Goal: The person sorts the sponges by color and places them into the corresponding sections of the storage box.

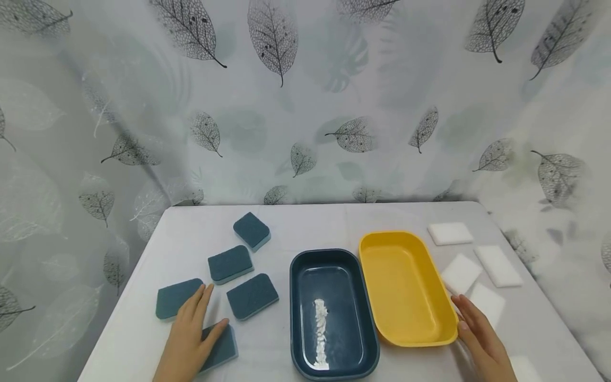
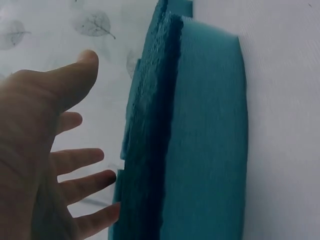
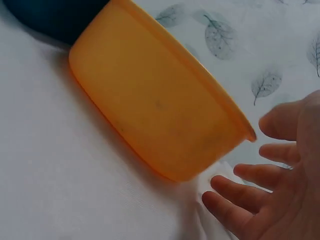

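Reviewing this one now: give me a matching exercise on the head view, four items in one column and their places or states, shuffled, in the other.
Column one
1. dark blue tray
2. yellow tray
3. left hand
4. white blocks

Column two
A. among the blue-green sponges
B. to the right of the yellow tray
C. shows a white streak inside
D. between the dark blue tray and the white blocks

Right pairs: 1-C, 2-D, 3-A, 4-B
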The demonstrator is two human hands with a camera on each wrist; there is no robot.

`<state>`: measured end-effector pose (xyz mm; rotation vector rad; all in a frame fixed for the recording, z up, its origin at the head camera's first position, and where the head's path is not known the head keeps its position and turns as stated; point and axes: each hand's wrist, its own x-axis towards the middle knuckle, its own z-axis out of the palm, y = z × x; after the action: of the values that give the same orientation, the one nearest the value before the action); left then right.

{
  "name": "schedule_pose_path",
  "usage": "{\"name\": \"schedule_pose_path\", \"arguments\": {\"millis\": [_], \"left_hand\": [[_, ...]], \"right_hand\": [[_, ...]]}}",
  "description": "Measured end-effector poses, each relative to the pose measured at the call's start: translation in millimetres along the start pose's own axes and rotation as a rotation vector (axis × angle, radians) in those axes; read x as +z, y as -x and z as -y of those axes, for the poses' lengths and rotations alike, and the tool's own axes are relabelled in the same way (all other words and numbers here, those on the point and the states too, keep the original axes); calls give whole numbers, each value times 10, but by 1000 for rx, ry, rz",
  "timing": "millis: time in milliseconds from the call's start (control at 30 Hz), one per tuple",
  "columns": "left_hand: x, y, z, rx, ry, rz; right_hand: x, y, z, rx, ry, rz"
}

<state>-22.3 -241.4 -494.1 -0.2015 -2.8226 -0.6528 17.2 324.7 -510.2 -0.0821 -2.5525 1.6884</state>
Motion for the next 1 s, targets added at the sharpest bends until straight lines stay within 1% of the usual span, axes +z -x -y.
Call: {"name": "schedule_pose_path", "arguments": {"millis": [100,200,300,367,467,567,600,700,767,833,900,1000], "left_hand": [[32,-31,-42,11,-29,-23],[52,-71,-91,25,-45,-51],[78,-108,-129,41,-42,-67],[105,-116,-143,46,-35,-70],[153,-115,-152,52,-27,-69],[211,-126,-162,56,-21,-56],[229,-135,-169,53,-19,-47],[258,-154,-200,29,-25,-4],[258,-155,-224,4,-30,35],[250,-155,-244,-12,-37,71],[239,-157,-253,-17,-40,96],[228,-166,-250,-10,-43,114]], "right_hand": [[60,-10,-38,33,-48,-30],[89,-19,-47,87,-45,-51],[102,-30,-34,125,-41,-67],[124,-29,-20,144,-64,-78],[193,-27,-2,204,-122,-105],[284,-31,22,288,-202,-161],[315,-34,34,331,-226,-189],[407,-42,78,445,-267,-274],[463,-39,107,483,-291,-325],[507,-28,130,489,-300,-369],[538,-20,145,462,-314,-407],[563,-18,157,416,-311,-448]]}}
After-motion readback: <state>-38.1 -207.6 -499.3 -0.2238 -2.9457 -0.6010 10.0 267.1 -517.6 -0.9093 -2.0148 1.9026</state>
